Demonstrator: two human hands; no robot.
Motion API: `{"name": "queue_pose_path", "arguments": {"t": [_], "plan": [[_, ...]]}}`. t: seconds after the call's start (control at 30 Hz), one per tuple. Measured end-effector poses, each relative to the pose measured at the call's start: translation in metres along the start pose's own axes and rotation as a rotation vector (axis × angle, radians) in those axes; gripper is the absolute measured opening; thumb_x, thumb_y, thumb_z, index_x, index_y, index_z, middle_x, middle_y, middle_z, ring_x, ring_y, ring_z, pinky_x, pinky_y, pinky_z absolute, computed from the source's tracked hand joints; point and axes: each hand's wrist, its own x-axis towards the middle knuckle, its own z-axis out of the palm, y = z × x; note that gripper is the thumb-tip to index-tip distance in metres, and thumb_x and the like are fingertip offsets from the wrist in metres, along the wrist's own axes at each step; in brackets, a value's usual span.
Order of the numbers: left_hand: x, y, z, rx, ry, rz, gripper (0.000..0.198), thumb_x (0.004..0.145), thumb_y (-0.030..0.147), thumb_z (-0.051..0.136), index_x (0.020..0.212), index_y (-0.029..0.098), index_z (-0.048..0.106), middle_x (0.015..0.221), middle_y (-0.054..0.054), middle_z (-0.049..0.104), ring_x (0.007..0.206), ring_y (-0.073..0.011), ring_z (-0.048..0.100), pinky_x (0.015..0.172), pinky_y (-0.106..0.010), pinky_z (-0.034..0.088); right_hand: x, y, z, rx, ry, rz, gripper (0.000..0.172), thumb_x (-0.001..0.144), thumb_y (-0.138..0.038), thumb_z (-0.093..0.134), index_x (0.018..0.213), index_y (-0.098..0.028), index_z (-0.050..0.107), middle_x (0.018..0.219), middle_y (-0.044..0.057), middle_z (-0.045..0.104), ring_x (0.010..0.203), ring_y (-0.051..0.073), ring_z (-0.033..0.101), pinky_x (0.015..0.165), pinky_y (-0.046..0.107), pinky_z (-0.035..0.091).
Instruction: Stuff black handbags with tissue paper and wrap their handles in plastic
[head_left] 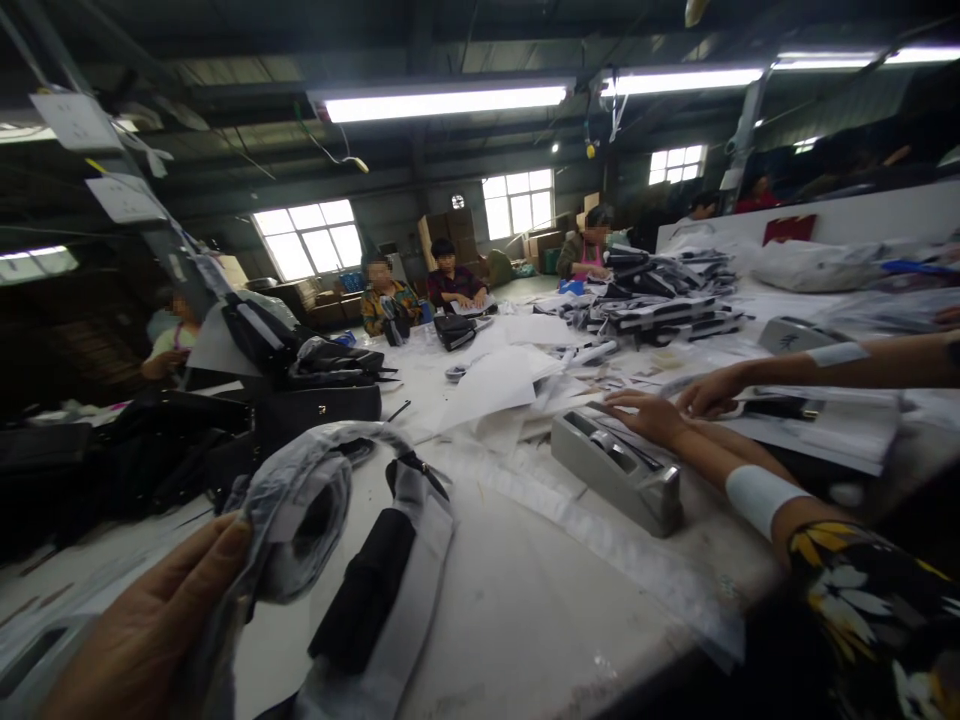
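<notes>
At left, glossy black bags (319,405) lie heaped on a long white worktable (525,620), some draped in crumpled clear plastic. Near left, a worker's left hand (161,615) pinches a wrapped strap (281,490) between thumb and fingers; the right hand is out of frame. The strap curls from the hand in a loose, coiled loop, its skin of cloudy, creased film seemingly in place, then bends down toward the near edge. There a smooth, rounded black section (367,590) shows bare against pale, flat wrapping; whether any covering is left to do cannot be told. At center, thin white sheets (499,385) overlap beyond a flimsy translucent strip (592,530). To the right, a boxy gray tape dispenser (622,475) sits beside a co-worker's hands (649,415), busy near a black item on white paper (847,430); a floral sleeve (870,600) fills the near right corner.
</notes>
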Motion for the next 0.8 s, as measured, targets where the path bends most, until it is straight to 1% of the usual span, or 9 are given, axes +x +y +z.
{"name": "queue_pose_path", "arguments": {"t": [0.07,0.17,0.23,0.3,0.43,0.5,0.6,0.7,0.8], "plan": [[-0.001,0.002,0.003,-0.015,0.015,-0.006,0.041,0.061,0.07,0.076,0.093,0.045,0.071,0.082,0.011,0.077,0.079,-0.0278,0.073,0.06,-0.038,0.06,0.006,-0.026,-0.009,0.042,0.131,0.022,0.033,0.092,-0.043,0.051,0.102,-0.021,0.073,0.111,0.01,0.074,0.109,0.027,0.067,0.098,0.039,0.05],[-0.007,0.008,0.009,-0.079,-0.086,0.018,0.049,0.059,0.067,0.08,0.097,0.036,0.072,0.078,0.004,0.076,0.071,-0.0247,0.071,0.059,-0.033,0.059,0.013,-0.081,-0.025,0.221,0.209,0.043,0.044,0.098,-0.05,0.04,0.112,-0.019,0.067,0.101,0.01,0.075,0.09,0.023,0.071,0.082,0.034,0.056],[-0.012,0.014,0.013,-0.125,-0.143,0.035,0.048,0.065,0.063,0.079,0.099,0.032,0.072,0.074,0.003,0.074,0.064,-0.0196,0.067,0.057,-0.028,0.056,0.007,-0.124,-0.032,0.431,0.118,0.005,0.042,0.098,-0.052,0.043,0.115,-0.019,0.064,0.09,0.007,0.075,0.071,0.018,0.07,0.068,0.029,0.056],[-0.016,0.018,0.016,-0.163,-0.185,0.046,0.047,0.068,0.059,0.08,0.102,0.028,0.071,0.071,0.003,0.072,0.058,-0.0152,0.062,0.053,-0.023,0.051,-0.014,-0.165,-0.027,0.498,-0.017,-0.077,0.034,0.096,-0.047,0.05,0.112,-0.021,0.065,0.085,0.006,0.075,0.065,0.017,0.069,0.066,0.028,0.054],[-0.018,0.021,0.019,-0.209,-0.212,0.127,0.049,0.067,0.055,0.082,0.099,0.02,0.071,0.07,0.001,0.069,0.058,-0.0125,0.058,0.05,-0.019,0.045,-0.086,-0.219,0.011,0.265,-0.328,-0.277,0.025,0.094,-0.029,0.052,0.106,-0.025,0.073,0.102,0.008,0.076,0.087,0.022,0.072,0.081,0.032,0.052],[-0.017,0.019,0.019,-0.215,-0.211,0.187,0.049,0.067,0.056,0.082,0.096,0.018,0.071,0.071,0.0,0.069,0.06,-0.0127,0.059,0.051,-0.019,0.046,-0.121,-0.231,0.032,0.255,-0.452,-0.314,0.021,0.089,-0.028,0.059,0.101,-0.025,0.075,0.105,0.008,0.075,0.093,0.023,0.071,0.084,0.031,0.053],[-0.016,0.018,0.019,-0.21,-0.228,0.251,0.048,0.068,0.057,0.081,0.093,0.017,0.072,0.071,0.0,0.067,0.059,-0.0116,0.057,0.052,-0.019,0.045,-0.148,-0.232,0.046,0.257,-0.504,-0.255,0.025,0.092,-0.03,0.055,0.108,-0.024,0.074,0.112,0.008,0.073,0.102,0.022,0.069,0.09,0.03,0.051],[-0.016,0.018,0.019,-0.229,-0.256,0.274,0.046,0.068,0.056,0.081,0.089,0.017,0.072,0.07,0.001,0.066,0.056,-0.0095,0.053,0.051,-0.018,0.042,-0.148,-0.225,0.045,0.197,-0.507,-0.126,0.031,0.094,-0.027,0.049,0.117,-0.02,0.069,0.117,0.012,0.07,0.107,0.025,0.065,0.094,0.035,0.048],[-0.016,0.019,0.02,-0.251,-0.28,0.287,0.043,0.07,0.055,0.08,0.087,0.017,0.071,0.068,0.002,0.064,0.055,-0.0081,0.05,0.05,-0.017,0.038,-0.139,-0.22,0.042,0.136,-0.568,-0.048,0.023,0.083,-0.025,0.065,0.104,-0.018,0.071,0.108,0.012,0.07,0.101,0.027,0.065,0.088,0.035,0.047]]}}
